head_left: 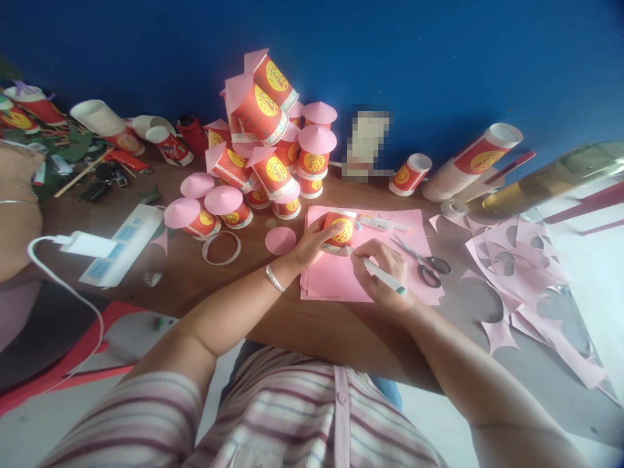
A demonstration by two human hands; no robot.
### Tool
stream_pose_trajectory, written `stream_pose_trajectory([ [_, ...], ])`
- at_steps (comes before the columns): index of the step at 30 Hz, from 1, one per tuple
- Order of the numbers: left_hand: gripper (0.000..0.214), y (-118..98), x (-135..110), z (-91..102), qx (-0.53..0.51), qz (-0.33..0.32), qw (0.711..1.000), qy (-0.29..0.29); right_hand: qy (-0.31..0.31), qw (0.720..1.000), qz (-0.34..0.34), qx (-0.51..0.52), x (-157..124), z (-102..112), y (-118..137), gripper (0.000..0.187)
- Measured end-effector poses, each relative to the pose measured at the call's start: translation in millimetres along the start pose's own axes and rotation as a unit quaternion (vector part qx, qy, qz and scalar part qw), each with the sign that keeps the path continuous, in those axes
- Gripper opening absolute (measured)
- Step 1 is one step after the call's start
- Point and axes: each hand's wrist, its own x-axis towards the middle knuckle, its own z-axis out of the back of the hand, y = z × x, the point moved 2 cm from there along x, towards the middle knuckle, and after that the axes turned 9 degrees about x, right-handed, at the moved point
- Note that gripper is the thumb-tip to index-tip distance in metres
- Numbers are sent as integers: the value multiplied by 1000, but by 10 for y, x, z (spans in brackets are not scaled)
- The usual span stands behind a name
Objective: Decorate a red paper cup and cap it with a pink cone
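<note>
The left grip (314, 246) was closed around a red paper cup (340, 233), with the thumb laid across the front and the fingers mostly hidden at its left side; the cup stood roughly upright within that grasp, above a stack of pink paper sheets (336, 283) on the brown table (273, 335). The right grip (390, 270) was pinched on a white marker pen (383, 274), its teal end pointing towards the wrist and its tip close to the cup's lower edge; whether the tip touched could not be told.

The cup bore 1 round yellow emblem, a white rim at the top and a pale patterned band at the bottom; its wall looked smooth and slightly tapered.

Scissors (429, 268) with black handles and 1 other marker (377, 223) lay towards the sheets' right and far edges; 1 flat pink disc (281, 241) and 1 pale ring (221, 262) lay to the left; beyond them, similar cups topped with shallow pink paper cones (316, 140) were heaped; thin pink offcuts (521, 260) with curved cutouts sprawled at the right.
</note>
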Motion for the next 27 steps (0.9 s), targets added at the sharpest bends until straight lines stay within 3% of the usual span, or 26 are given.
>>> stream_pose_trajectory([
  [27, 39, -35, -16, -19, -14, -3, 1000, -8, 9, 999, -25, -25, -26, -15, -11, 13],
])
